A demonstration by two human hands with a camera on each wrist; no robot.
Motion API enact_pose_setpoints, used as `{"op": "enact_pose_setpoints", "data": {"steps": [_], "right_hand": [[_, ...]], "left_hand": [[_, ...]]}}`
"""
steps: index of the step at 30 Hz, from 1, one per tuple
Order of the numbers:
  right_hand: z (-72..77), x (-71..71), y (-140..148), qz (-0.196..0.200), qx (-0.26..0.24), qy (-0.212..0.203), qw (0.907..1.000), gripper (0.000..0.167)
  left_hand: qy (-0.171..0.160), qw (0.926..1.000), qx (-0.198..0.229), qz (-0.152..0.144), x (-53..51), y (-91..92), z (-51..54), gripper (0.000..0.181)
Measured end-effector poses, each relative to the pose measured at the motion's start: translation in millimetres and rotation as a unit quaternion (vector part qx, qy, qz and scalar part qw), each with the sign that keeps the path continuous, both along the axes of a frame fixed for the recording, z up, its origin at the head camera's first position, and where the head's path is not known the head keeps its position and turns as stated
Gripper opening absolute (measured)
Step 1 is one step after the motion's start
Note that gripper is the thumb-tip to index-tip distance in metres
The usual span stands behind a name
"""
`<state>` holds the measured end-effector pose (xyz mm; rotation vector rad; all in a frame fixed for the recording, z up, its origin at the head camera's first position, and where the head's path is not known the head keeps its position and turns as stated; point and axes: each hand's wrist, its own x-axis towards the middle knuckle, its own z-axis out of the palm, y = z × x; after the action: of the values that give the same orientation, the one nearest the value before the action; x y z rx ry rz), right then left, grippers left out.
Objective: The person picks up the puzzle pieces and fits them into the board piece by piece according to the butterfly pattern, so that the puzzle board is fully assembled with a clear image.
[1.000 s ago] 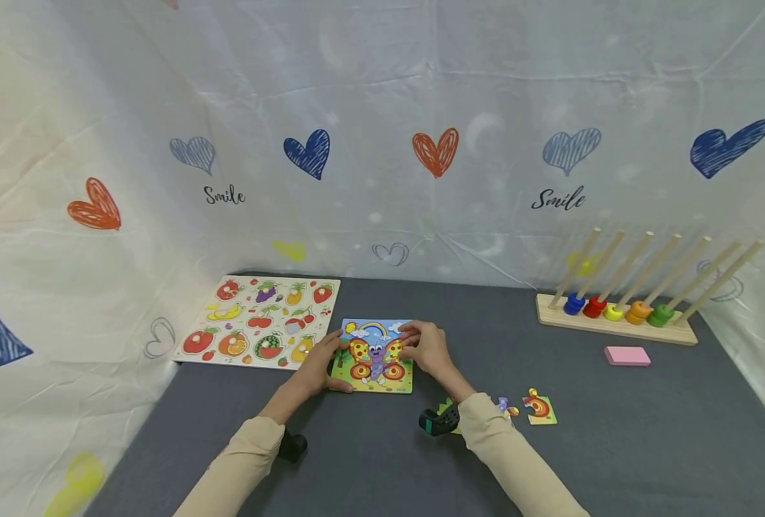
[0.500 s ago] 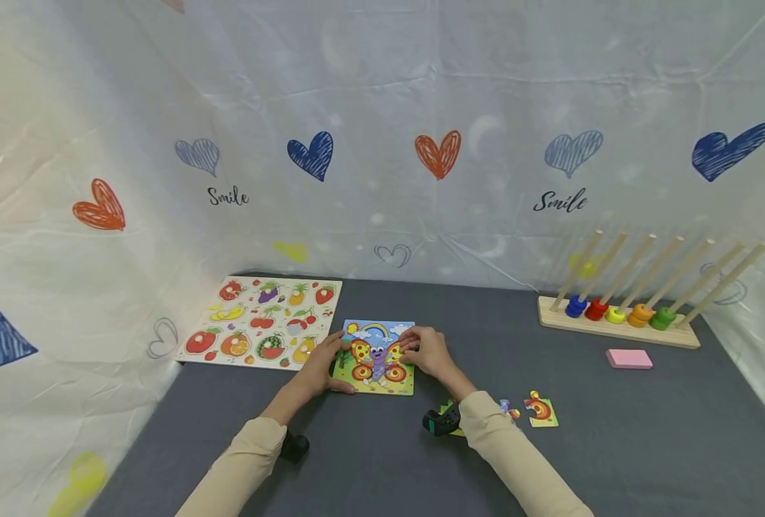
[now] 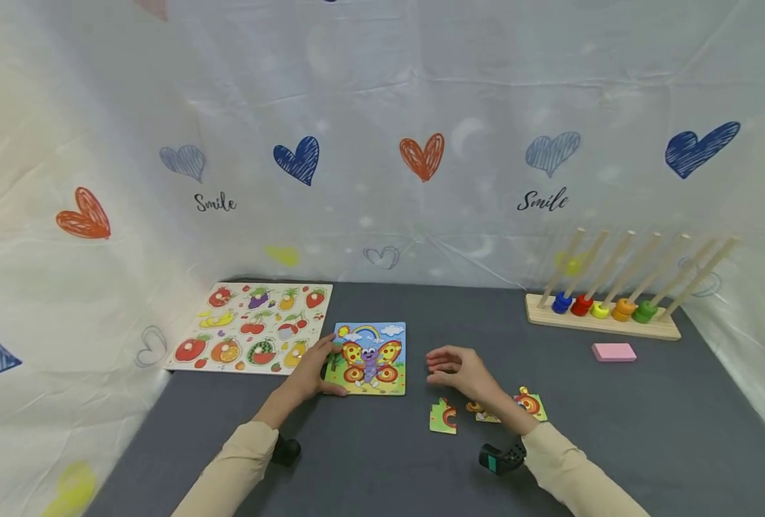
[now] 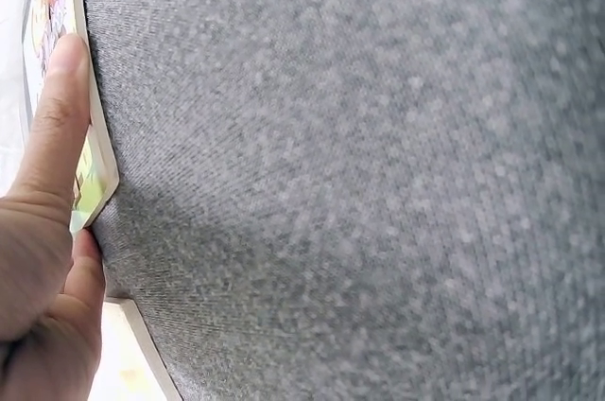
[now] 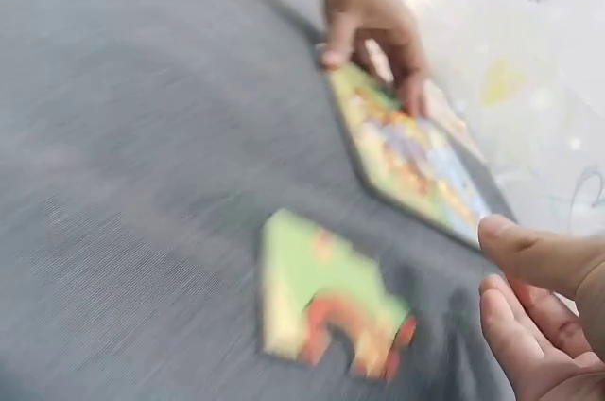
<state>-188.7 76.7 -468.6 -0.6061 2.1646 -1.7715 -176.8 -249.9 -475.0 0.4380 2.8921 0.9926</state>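
A square butterfly puzzle board [image 3: 370, 359] lies flat on the dark grey table. My left hand [image 3: 308, 370] holds its left side, thumb along the near edge and fingers on the left edge. In the left wrist view the thumb [image 4: 61, 122] presses against the board's rim. My right hand [image 3: 461, 370] hovers to the right of the board, fingers loosely bent, with nothing between them. Below it lies a green-and-red puzzle piece [image 3: 443, 416]. A second piece [image 3: 484, 413] is partly behind the right forearm, and a third piece [image 3: 531, 404] sits just beyond that forearm.
A fruit picture board [image 3: 253, 328] lies at the back left, close beside the puzzle board. At the back right stands a wooden peg stand [image 3: 605, 322] with coloured rings. A pink block [image 3: 613, 352] lies in front of it. A printed curtain [image 3: 369, 143] hangs behind the table.
My right hand has left the puzzle board's right edge and moved right, toward the loose pieces, uncovering the green-and-red piece. My left hand stays at the board. The head view has shifted slightly.
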Motion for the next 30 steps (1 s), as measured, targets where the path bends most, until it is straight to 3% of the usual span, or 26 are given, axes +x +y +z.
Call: {"op": "enact_pose_setpoints", "data": {"steps": [8,14,17,22,27,30], "right_hand": [[-7.6,33.2,27,0.015,0.028,-0.011,0.9994,0.047],[-11.5,48.0,20,0.000,0.118,0.068,0.9907,0.052],[-11.1,50.2,17,-0.010,0.135,0.089,0.9868,0.045],[-7.4,49.5,15,-0.020,0.142,0.089,0.9856,0.040],[1.0,43.0,7,-0.046,0.121,0.089,0.9876,0.041],[6.8,37.1,-3,-0.054,0.103,0.090,0.9890,0.040]], "left_hand": [[0.007,0.9999,-0.010,0.002,3.8,-6.6,0.8,0.075],[0.004,1.0000,0.007,-0.001,4.9,-5.9,3.3,0.076],[0.002,1.0000,0.005,-0.002,4.4,-5.3,2.4,0.075],[0.003,1.0000,0.003,-0.008,2.1,-4.1,-0.5,0.076],[0.007,0.9999,0.002,-0.015,1.2,-2.6,0.8,0.076],[-0.011,0.9998,0.008,-0.013,0.3,-0.5,3.1,0.076]]}}
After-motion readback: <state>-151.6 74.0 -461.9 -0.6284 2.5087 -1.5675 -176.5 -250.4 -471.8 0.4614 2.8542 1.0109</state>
